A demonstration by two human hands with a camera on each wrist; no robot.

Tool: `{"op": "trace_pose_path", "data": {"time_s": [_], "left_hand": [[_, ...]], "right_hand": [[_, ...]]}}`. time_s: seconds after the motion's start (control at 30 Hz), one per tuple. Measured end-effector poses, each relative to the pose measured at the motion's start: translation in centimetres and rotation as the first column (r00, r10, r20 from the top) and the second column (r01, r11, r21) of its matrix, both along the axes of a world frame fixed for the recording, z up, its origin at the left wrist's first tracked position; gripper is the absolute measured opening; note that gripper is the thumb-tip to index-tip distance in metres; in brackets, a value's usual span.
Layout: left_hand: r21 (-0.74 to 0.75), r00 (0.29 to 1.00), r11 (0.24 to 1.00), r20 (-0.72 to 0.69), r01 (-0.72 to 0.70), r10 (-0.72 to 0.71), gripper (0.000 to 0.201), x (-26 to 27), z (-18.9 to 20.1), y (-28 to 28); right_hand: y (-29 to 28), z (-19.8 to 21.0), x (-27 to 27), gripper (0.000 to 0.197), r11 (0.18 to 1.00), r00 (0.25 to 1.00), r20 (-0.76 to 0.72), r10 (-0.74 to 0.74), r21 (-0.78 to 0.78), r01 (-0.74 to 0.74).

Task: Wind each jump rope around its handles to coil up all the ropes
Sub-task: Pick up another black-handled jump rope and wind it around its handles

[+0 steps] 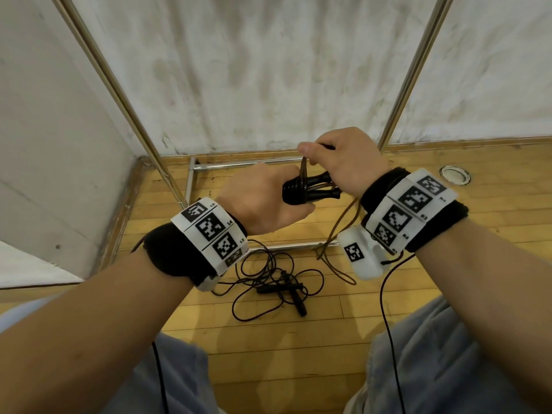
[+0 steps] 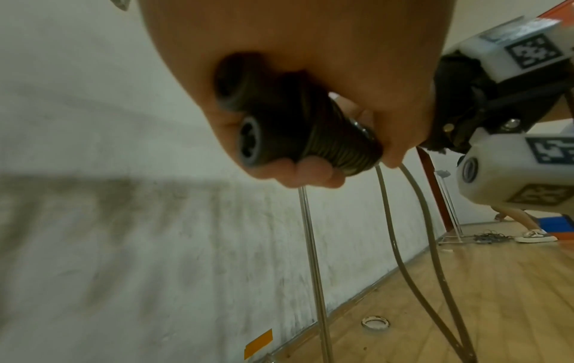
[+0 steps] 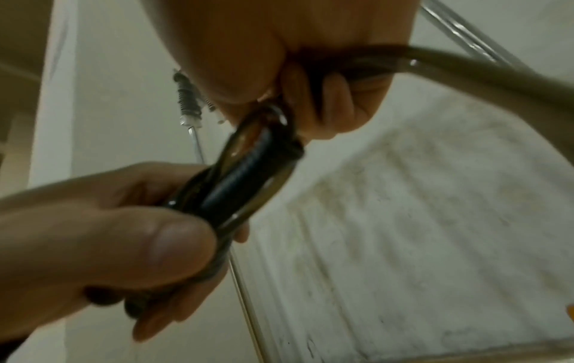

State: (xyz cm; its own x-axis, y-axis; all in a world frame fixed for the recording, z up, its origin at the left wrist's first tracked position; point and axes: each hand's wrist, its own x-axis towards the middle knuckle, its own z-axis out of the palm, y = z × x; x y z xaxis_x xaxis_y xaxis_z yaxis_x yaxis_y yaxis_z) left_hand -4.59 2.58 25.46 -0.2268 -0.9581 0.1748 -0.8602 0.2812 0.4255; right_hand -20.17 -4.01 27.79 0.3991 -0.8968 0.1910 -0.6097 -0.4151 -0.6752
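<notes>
My left hand [image 1: 268,201] grips a pair of black jump-rope handles [image 1: 310,192] held side by side, with several turns of brown rope wound round their left end [image 2: 338,149]. My right hand [image 1: 343,159] is just above them and pinches the brown rope [image 1: 304,171], which runs down onto the coil. The loose remainder of that rope [image 1: 337,234] hangs from the handles to the floor. In the right wrist view my right hand's fingers [image 3: 335,98] curl round the rope [image 3: 466,66]. A second jump rope [image 1: 283,288] with black handles lies uncoiled on the wooden floor below my hands.
A metal rack frame [image 1: 128,106] stands against the white wall, its base bars [image 1: 239,164] on the floor just beyond my hands. A round floor socket [image 1: 454,174] sits at the right. In the left wrist view another person's shoe [image 2: 534,237] shows far off.
</notes>
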Motion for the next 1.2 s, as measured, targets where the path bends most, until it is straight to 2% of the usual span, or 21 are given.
{"op": "trace_pose_path", "data": {"time_s": [0.1,0.13,0.2,0.23,0.33,0.4,0.47,0.57,0.63,0.7,0.83,0.87,0.97,1.07,1.2], "left_hand": [[-0.058,0.996,0.998,-0.085,0.033,-0.038,0.017,-0.2,0.8,0.7],[-0.062,0.995,0.998,-0.097,0.022,-0.028,0.021,-0.2,1.1,0.8],[-0.076,0.989,0.996,-0.143,-0.038,0.027,0.028,-0.1,1.4,0.9],[-0.078,0.981,0.994,-0.183,-0.079,0.064,0.026,0.1,1.5,0.8],[-0.066,0.940,0.983,-0.312,-0.169,0.141,0.022,0.5,1.6,0.4],[-0.071,0.909,0.974,-0.379,-0.214,0.173,0.021,0.8,1.7,0.1],[-0.077,0.883,0.960,-0.416,-0.270,0.215,0.023,1.1,1.8,-0.4],[-0.070,0.854,0.945,-0.454,-0.321,0.256,0.026,1.6,1.6,-1.0],[-0.071,0.849,0.946,-0.467,-0.315,0.248,0.028,1.6,1.6,-1.1],[-0.079,0.848,0.949,-0.475,-0.305,0.233,0.029,1.8,1.7,-0.9],[-0.088,0.885,0.958,-0.414,-0.274,0.215,0.031,1.7,1.8,-0.8],[-0.087,0.894,0.960,-0.394,-0.267,0.213,0.030,1.7,1.7,-0.7],[-0.083,0.906,0.963,-0.368,-0.257,0.210,0.032,1.7,1.5,-0.8],[-0.080,0.910,0.963,-0.355,-0.256,0.213,0.040,1.9,1.6,-0.8],[-0.073,0.929,0.960,-0.280,-0.271,0.241,0.040,2.7,1.7,-1.1]], "right_hand": [[-0.5,0.4,-0.5,0.044,0.984,0.995,0.099,0.011,0.174,-0.028],[-0.6,0.5,-0.6,0.047,0.969,0.988,0.150,0.027,0.239,-0.063],[-0.8,0.5,-0.6,0.047,0.925,0.967,0.250,0.041,0.356,-0.132],[-0.8,0.3,-0.4,0.045,0.902,0.957,0.288,0.037,0.403,-0.156],[-0.6,-0.4,0.5,0.029,0.871,0.902,0.431,-0.024,0.452,-0.193],[-0.3,-0.8,0.9,0.034,0.888,0.858,0.511,-0.040,0.412,-0.205],[0.3,-1.2,1.5,0.033,0.931,0.866,0.501,0.012,0.311,-0.193],[1.4,-1.7,2.3,0.030,0.991,0.953,0.291,0.083,0.075,-0.109],[2.0,-1.8,2.4,0.024,0.995,0.979,0.183,0.089,-0.059,-0.079],[2.2,-1.8,2.5,0.014,0.992,0.984,0.144,0.103,-0.094,-0.090],[2.4,-2.3,3.1,0.019,0.995,0.996,0.012,0.090,-0.032,-0.090],[2.6,-2.3,3.3,0.017,0.997,0.997,0.015,0.079,0.020,-0.079],[2.9,-2.3,3.8,0.010,0.970,0.991,0.102,0.089,0.215,-0.109],[3.0,-2.3,4.1,0.013,0.935,0.976,0.194,0.094,0.319,-0.153],[2.8,-2.9,4.2,0.021,0.876,0.930,0.363,0.049,0.432,-0.215]]}}
